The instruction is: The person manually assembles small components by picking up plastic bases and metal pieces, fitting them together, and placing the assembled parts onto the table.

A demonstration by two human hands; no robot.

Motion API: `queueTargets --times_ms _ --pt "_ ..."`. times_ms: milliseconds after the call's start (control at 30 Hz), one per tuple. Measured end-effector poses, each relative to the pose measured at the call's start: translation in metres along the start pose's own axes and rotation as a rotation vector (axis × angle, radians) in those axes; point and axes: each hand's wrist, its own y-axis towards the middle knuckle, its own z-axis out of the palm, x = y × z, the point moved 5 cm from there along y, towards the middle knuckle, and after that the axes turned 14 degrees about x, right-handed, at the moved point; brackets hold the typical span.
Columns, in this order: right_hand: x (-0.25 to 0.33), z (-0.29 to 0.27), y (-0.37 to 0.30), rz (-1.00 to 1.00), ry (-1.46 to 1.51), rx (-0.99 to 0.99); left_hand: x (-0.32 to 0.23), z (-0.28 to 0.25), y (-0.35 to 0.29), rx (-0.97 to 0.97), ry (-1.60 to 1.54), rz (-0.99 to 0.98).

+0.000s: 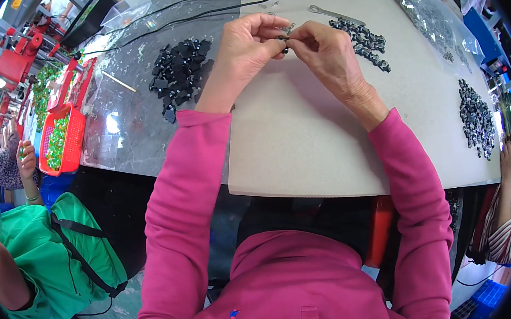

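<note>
My left hand (249, 44) and my right hand (326, 49) meet above the far part of the table, fingertips pinched together. Between them sits a small black part (284, 38), mostly covered by the fingers, with a bit of shiny metal beside it. Left of my left hand lies a pile of flat black pieces (178, 73), some with bright spots. Just beyond my right hand is a heap of small black-and-silver parts (362, 41), with a slim metal tool (335, 14) at its far side.
Another heap of dark parts (477, 120) lies at the table's right, near a clear bag of metal pieces (426, 14). Black cables (205, 15) cross the far left. A red basket (72, 140) holds green and orange pieces. People sit on both sides, one in green (61, 252).
</note>
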Motion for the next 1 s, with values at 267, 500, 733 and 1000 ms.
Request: queueTargets --times_ms 267,500,733,1000 --pt "-0.009 0.000 0.005 0.305 0.316 0.140 0.006 -0.010 -0.003 -0.042 -0.202 -0.026" --pt "-0.010 -0.013 0.006 0.379 0.328 0.249 0.006 -0.001 -0.002 -0.012 -0.259 -0.069" --pt "-0.023 -0.035 0.004 0.287 -0.109 0.254 0.006 0.015 -0.003 0.050 -0.092 -0.174" --pt "-0.037 -0.031 -0.004 0.331 -0.288 0.526 0.012 0.023 0.015 0.094 0.321 -0.164"
